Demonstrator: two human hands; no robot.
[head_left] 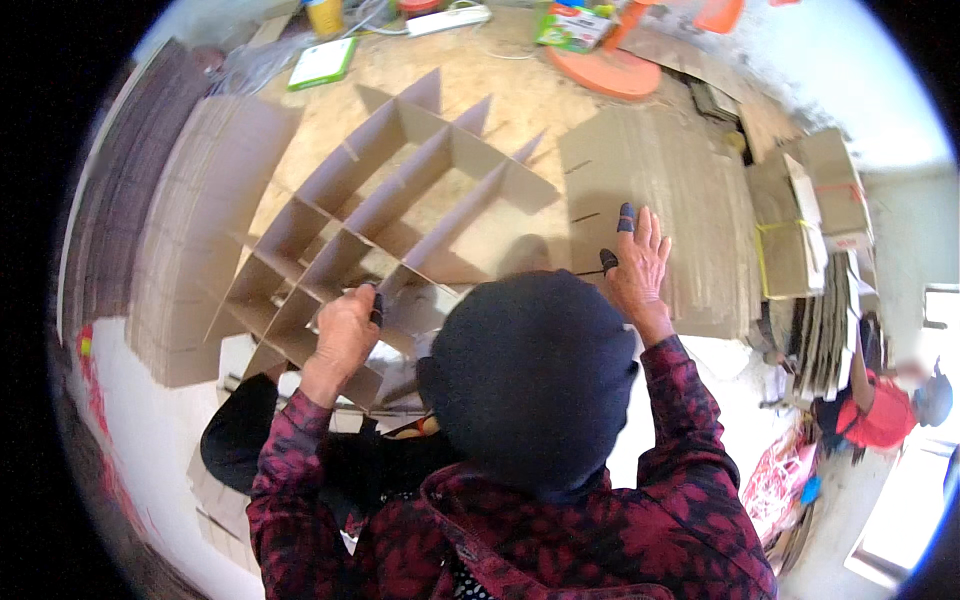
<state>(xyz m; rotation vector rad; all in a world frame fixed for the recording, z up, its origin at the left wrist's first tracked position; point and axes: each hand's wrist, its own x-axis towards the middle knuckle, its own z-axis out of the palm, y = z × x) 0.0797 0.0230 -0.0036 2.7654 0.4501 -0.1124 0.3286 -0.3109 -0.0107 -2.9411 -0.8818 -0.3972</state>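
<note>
A cardboard divider grid [370,240] of interlocked slotted strips stands on the table, spanning the middle left. My left hand [347,330] is closed on one of its strips at the near side, with a dark cover on one finger. To the right lies a broad row of flat cardboard strips [690,215], overlapping one another. My right hand [640,262] rests over their left part, fingers stretched and apart, dark covers on the thumb and one finger. A dark cap hides the table's near edge between my arms.
More strips [205,240] are stacked at the left. At the back are a green-and-white box [322,64], a white power strip [448,20] and an orange round base [605,72]. Tied cardboard bundles [790,225] stand at the right. A person in red [880,412] is beyond them.
</note>
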